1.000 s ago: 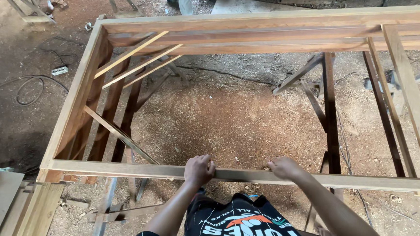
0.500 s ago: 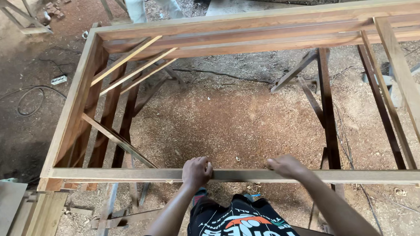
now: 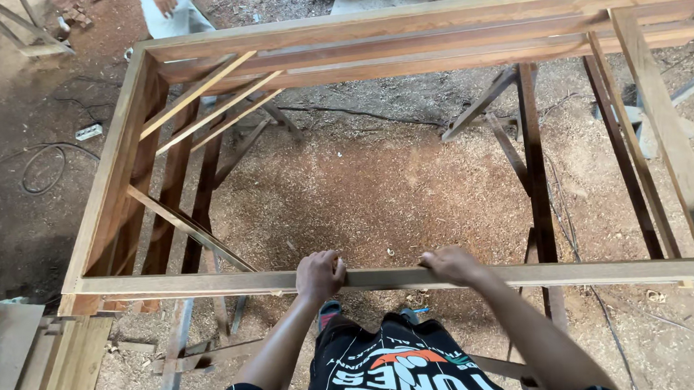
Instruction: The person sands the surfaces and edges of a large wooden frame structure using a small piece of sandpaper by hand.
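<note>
Both hands, left (image 3: 320, 274) and right (image 3: 450, 264), curled palm-down, arms extended.

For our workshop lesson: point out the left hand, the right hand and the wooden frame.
left hand (image 3: 320, 274), head view, back of the knuckles.
right hand (image 3: 450, 262), head view, back of the hand.
wooden frame (image 3: 608, 270), head view, near rail.
</note>
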